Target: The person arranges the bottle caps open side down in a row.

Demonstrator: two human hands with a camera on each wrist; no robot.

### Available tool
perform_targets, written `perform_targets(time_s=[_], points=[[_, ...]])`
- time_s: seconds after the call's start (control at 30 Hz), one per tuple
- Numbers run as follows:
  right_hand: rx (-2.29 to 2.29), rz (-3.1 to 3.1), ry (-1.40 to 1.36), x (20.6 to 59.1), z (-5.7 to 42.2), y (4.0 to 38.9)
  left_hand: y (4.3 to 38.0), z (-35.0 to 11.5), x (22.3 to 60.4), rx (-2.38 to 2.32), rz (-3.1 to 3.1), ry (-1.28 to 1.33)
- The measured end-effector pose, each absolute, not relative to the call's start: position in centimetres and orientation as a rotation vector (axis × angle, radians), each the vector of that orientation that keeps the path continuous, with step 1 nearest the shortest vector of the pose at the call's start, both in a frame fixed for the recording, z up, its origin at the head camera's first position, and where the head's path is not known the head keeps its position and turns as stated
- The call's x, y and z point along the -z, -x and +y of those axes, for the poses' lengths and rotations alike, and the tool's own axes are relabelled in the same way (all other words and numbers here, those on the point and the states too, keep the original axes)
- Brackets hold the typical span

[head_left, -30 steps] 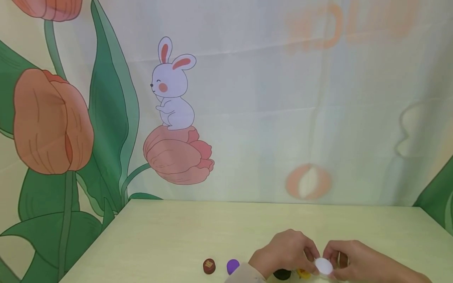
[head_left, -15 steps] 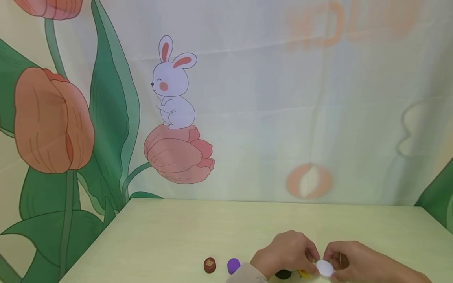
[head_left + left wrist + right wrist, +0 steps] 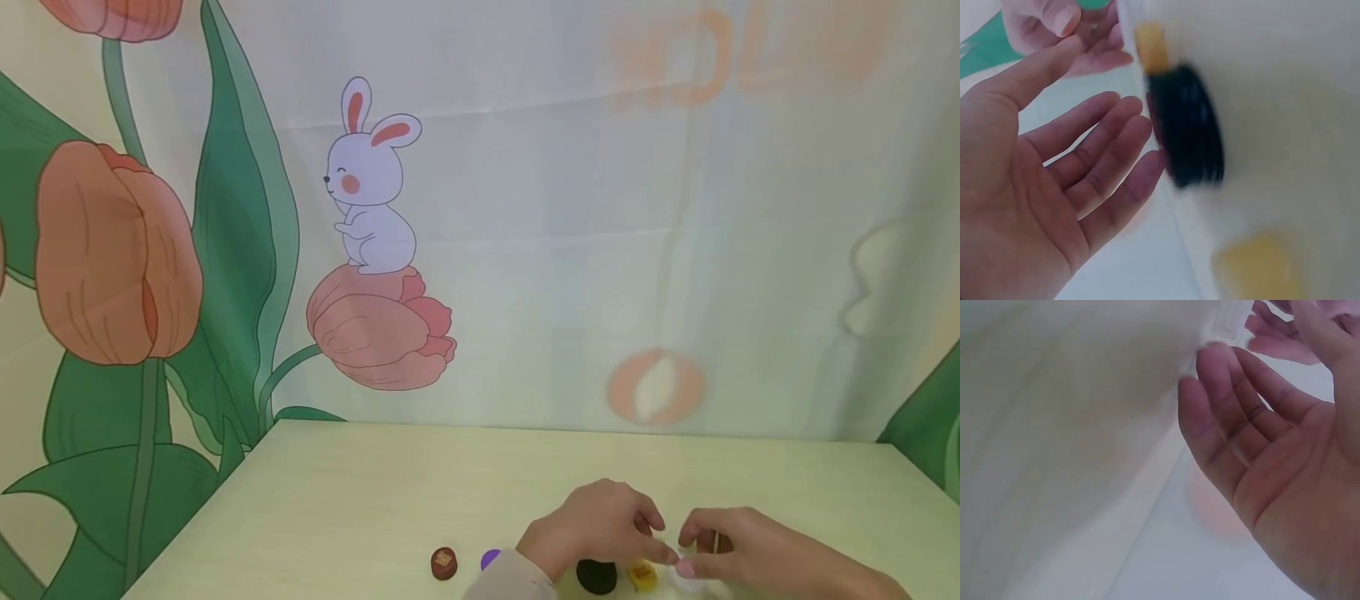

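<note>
A small white round piece (image 3: 688,577), pale and partly hidden, sits low under the fingertips of both hands. My left hand (image 3: 600,527) hovers just left of it; in the left wrist view the same hand (image 3: 1060,169) has loosely bent fingers and nothing in its grasp. On its other side is my right hand (image 3: 757,546), thumb over the white piece's edge, fingers relaxed. The right wrist view shows the white piece (image 3: 1230,319) beyond the right fingertips, not gripped. Below my left hand lie a black round piece (image 3: 597,577) and a yellow piece (image 3: 642,575).
Further left on the pale table (image 3: 337,500) are a brown round piece (image 3: 443,563) with a gold mark and a purple round piece (image 3: 491,559), partly behind the left sleeve (image 3: 512,577). A printed curtain (image 3: 525,250) hangs behind the table's far edge.
The white piece, held tilted between both hands before, now sits lower beneath the fingertips. My left fingers have spread and drawn back left, showing more of the black and yellow pieces.
</note>
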State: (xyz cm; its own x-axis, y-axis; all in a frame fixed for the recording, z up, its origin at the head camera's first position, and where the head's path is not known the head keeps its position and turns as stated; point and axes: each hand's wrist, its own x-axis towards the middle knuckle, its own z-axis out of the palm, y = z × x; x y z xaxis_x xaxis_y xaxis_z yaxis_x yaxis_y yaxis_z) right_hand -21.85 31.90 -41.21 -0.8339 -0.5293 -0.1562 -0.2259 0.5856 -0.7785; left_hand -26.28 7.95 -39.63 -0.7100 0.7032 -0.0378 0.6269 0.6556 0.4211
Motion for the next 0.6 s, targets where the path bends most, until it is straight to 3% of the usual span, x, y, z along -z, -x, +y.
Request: perform_targets(time_s=[0.23, 0.6], points=[[1.008, 2.698, 0.717, 40.5, 31.1, 22.6, 27.5, 4.3, 39.0, -0.729, 2.781, -1.051], [0.867, 3.100, 0.627, 39.9, 29.2, 23.0, 28.2, -0.2, 38.5, -0.639, 3.004, -0.980]])
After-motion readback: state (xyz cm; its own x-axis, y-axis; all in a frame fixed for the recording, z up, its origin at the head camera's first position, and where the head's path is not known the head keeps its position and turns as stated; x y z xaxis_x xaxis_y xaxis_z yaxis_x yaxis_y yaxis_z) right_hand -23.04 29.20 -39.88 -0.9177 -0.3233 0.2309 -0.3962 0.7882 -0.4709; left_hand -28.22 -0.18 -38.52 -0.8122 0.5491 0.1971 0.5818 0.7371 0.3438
